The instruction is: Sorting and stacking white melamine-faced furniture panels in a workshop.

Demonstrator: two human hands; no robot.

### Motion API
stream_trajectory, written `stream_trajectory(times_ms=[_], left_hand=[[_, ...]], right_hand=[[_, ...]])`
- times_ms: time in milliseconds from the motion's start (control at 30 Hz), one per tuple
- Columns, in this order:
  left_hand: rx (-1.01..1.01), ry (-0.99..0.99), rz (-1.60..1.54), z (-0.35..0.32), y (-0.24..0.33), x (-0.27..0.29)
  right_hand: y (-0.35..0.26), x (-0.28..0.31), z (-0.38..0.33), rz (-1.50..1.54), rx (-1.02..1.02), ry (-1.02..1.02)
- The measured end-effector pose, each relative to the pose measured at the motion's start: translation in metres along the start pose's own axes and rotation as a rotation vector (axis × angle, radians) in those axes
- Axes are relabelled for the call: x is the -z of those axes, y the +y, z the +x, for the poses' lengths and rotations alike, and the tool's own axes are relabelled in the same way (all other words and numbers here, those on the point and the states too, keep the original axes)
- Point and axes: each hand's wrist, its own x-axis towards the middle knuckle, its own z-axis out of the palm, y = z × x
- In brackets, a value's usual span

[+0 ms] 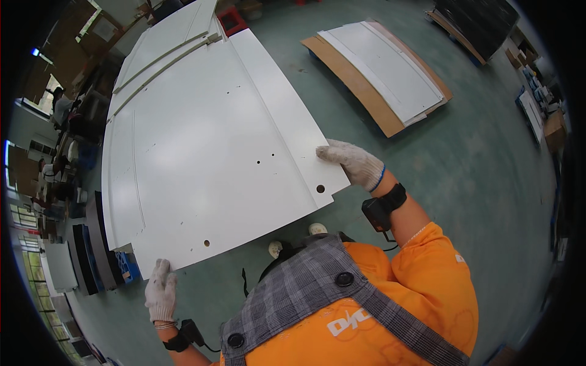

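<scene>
A large white panel (201, 146) with several small holes lies in front of me, its near edge close to my body. My right hand (355, 165), in a white work glove, grips its right edge near the corner. The thumb rests on the top face, and the other fingers are partly hidden by the edge. At the near left corner, my gloved left hand (161, 293) holds the panel, fingertips over the edge. Another white panel (174, 39) with raised strips lies at the far end.
To the right, more white panels (387, 67) rest on brown board (351, 82) low above the green floor (464, 165). A black-wrapped stack (479, 27) stands far right. Dark panels (97, 244) lean at left beside a blue crate (127, 267). Other people (61, 107) are along the left side.
</scene>
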Motion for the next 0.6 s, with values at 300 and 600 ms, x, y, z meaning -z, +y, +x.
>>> stream_trajectory(times_ms=[300, 600], left_hand=[[0.043, 0.082, -0.019, -0.008, 0.015, -0.004], [-0.028, 0.0, 0.212, 0.001, 0.041, -0.001]], right_hand=[[-0.004, -0.007, -0.007, -0.122, 0.027, 0.091], [-0.01, -0.022, -0.01, -0.029, 0.009, 0.102]])
